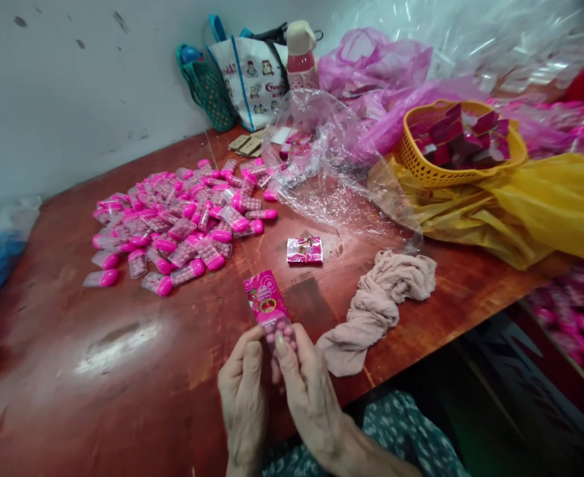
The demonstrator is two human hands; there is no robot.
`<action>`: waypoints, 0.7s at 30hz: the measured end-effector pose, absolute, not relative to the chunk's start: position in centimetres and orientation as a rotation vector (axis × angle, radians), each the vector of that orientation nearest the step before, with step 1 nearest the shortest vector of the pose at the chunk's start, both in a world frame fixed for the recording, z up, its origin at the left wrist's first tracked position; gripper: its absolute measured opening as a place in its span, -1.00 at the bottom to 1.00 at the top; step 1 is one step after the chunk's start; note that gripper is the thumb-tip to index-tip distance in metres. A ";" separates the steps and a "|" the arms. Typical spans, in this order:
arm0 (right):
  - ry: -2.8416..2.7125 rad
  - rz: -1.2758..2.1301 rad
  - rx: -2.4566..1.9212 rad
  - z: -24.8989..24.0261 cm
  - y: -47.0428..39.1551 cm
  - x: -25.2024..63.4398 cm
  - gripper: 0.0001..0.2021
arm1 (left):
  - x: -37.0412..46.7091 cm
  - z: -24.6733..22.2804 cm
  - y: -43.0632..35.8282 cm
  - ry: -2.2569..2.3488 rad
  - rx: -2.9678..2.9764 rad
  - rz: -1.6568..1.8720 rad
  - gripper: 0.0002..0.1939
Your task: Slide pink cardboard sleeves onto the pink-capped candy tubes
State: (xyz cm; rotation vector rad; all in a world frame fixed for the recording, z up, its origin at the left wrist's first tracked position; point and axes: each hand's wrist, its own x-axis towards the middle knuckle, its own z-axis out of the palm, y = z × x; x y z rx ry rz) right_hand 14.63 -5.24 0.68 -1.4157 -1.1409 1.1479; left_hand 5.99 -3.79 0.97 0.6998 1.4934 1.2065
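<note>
Near the table's front edge, both hands hold one small clear container of pink balls (278, 330) with a printed pink sleeve (266, 296) over its upper part. My left hand (245, 391) pinches it at the left side. My right hand (308, 391) grips the ball-filled part, thumb on the front. Just beyond lies a flat pink printed packet (304, 251). Left of it spreads a heap of small clear containers with pink caps (173, 222). The container's lower end is hidden by the fingers.
A beige cloth (371, 308) lies crumpled at the right. Behind are clear plastic wrap (332, 172), a yellow basket (428, 169) of pink cartons, yellow plastic (535, 205), a pink bag (371, 59), a bottle (300, 56) and a printed bag (252, 79) on the red-brown table (123, 397).
</note>
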 end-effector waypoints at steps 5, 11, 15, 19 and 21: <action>-1.408 1.191 -1.428 1.6 -4.0 16.9 -0.73 | 6.3 1.1 -2.8 1.283 0.503 1.246 -0.87; -1.616 0.887 -1.470 1.3 -2.9 18.5 -0.75 | 6.7 1.5 -2.6 1.245 0.499 1.228 -0.88; -1.748 0.807 -1.403 0.7 -3.1 18.6 -0.76 | 6.8 1.6 -2.9 1.256 0.527 1.195 -0.86; -1.850 0.726 -1.433 0.8 -3.1 18.7 -0.78 | 6.7 1.5 -3.1 1.241 0.544 1.165 -0.87; -1.899 0.676 -1.452 0.8 -3.1 18.7 -0.80 | 6.6 1.4 -3.1 1.227 0.560 1.142 -0.89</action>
